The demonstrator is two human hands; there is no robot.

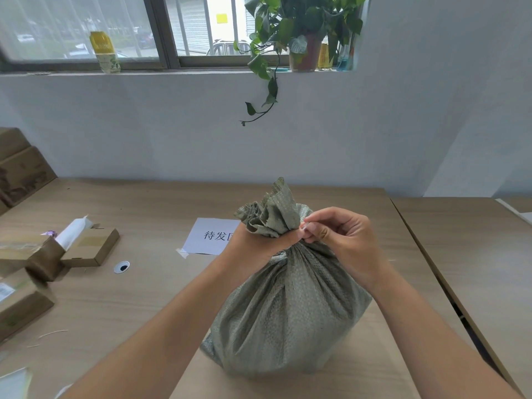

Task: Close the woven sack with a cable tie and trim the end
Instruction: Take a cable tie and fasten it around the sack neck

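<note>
A full grey-green woven sack (288,312) stands upright on a sheet of brown cardboard (374,375) on the table. Its mouth is gathered into a ruffled bunch above a narrow neck. My left hand (256,246) is wrapped around that neck from the left. My right hand (339,234) pinches a thin white cable tie (304,226) at the right side of the neck, between thumb and forefinger. Only a short piece of the tie shows; the rest is hidden by my fingers and the fabric.
A white paper label (210,236) is taped to the wooden table (144,283) behind the sack. Cardboard boxes (89,247) lie at the left, with thin white offcuts (53,333) near them. A second table (475,254) adjoins on the right. A potted plant (299,33) hangs from the windowsill.
</note>
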